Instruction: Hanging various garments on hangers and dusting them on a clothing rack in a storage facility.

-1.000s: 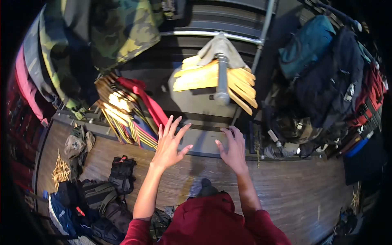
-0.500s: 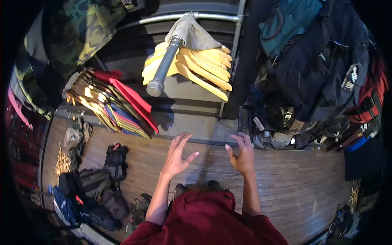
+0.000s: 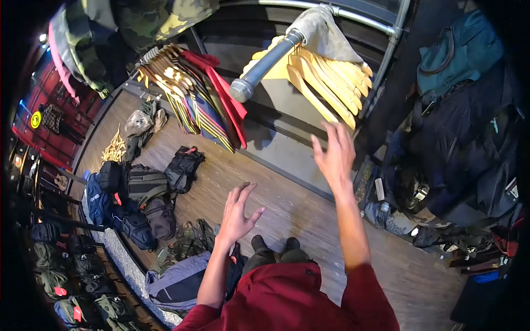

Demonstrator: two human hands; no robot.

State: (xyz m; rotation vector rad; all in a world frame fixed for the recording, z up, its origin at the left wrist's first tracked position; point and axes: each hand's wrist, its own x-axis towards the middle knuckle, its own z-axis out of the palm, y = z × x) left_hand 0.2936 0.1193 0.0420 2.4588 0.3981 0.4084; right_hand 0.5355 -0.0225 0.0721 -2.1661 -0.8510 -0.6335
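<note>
My right hand [image 3: 334, 156] is raised with its fingers apart, just below the lowest of several pale wooden hangers [image 3: 326, 83]; whether it touches one I cannot tell. Nothing is in it. Lower and to the left, my left hand [image 3: 238, 214] hovers over the floor, thumb and fingers spread, also holding nothing. The hangers hang bunched on a grey metal pipe rail [image 3: 264, 66] with a rounded end cap. A light grey cloth [image 3: 326, 36] drapes over the rail behind them. Left of that rail, striped and red shirts [image 3: 207, 107] hang on wooden hangers.
Several backpacks [image 3: 146, 185] lie on the wooden floor [image 3: 281, 176] at the left, beside a small heap of wooden sticks or hangers [image 3: 114, 148]. A grey-blue bag [image 3: 179, 281] lies near my left forearm. Dark bags [image 3: 458, 143] hang at the right. Camouflage garments [image 3: 138, 27] hang at the upper left.
My view has turned leftward, so the rail and hangers now appear farther right. My right hand has risen toward the hangers. My left hand stays spread and low.
</note>
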